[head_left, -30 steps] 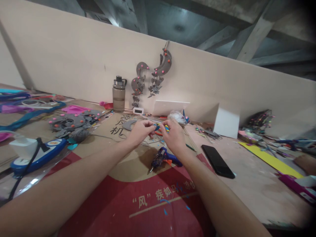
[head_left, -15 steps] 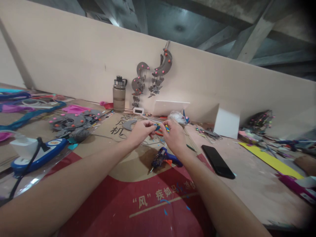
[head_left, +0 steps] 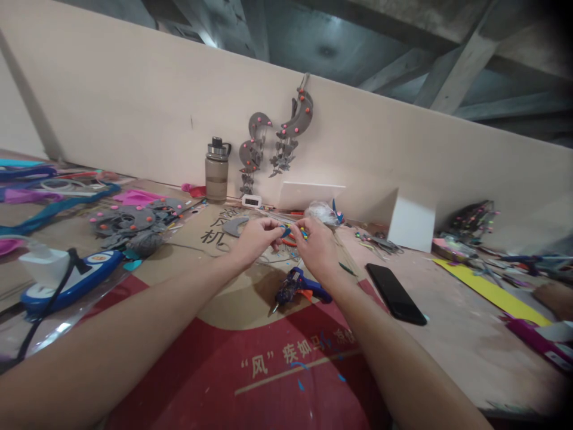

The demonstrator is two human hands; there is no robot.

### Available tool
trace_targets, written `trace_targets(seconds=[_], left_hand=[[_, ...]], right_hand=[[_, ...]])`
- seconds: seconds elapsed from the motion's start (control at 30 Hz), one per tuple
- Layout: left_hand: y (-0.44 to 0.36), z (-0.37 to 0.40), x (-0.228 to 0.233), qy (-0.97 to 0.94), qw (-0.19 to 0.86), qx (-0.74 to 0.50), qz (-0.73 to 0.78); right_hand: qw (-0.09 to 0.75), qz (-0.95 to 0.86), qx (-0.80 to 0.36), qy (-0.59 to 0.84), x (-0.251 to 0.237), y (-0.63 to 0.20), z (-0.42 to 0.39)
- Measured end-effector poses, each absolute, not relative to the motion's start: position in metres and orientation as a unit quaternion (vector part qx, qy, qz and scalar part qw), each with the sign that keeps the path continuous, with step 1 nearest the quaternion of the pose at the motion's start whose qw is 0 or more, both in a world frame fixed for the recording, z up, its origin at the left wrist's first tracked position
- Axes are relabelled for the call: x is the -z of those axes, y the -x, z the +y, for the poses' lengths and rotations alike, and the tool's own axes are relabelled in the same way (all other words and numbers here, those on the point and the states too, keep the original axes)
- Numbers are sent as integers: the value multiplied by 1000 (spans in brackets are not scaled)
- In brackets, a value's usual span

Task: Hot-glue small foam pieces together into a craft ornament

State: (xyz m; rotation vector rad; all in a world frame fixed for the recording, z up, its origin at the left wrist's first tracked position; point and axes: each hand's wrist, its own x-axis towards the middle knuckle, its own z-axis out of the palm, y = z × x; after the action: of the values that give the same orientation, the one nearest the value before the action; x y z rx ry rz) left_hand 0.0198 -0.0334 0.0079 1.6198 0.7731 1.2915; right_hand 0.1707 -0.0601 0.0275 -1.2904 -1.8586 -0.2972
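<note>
Pinching a small blue piece [head_left: 286,231] between fingertips, the left hand [head_left: 256,241] and right hand [head_left: 319,246] risked dropping it if either grip slackened.

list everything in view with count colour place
cardboard: 1, red-tan, centre
glue gun: 1, blue, on cardboard
phone: 1, black, right
hanging ornaments: 2, grey, on wall
bottle: 1, grey, by wall
clock: 1, white, beside bottle
boards: 2, white, by wall
power strip: 1, blue-white, left
sheet: 1, yellow, right
scraps: many, mixed, scattered
small piece: 1, blue, centre
left hand: 1, bare, at small piece
right hand: 1, bare, at small piece
</note>
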Motion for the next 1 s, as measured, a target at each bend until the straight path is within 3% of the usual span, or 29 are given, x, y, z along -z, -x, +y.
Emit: trace_targets(seconds=[0.6,0.87,1.0], left_hand=[[-20,-39,-13,-654,447,-517,325],[-21,-33,-7,-641,475,-519,308],[-21,-33,-6,-615,522,-508,303]], right_hand=[[469,-709,2,527,-27,-166,-57],[531,-672,-190,480,-20,-164,-50],[532,-662,-227,476,-22,-163,-51]])
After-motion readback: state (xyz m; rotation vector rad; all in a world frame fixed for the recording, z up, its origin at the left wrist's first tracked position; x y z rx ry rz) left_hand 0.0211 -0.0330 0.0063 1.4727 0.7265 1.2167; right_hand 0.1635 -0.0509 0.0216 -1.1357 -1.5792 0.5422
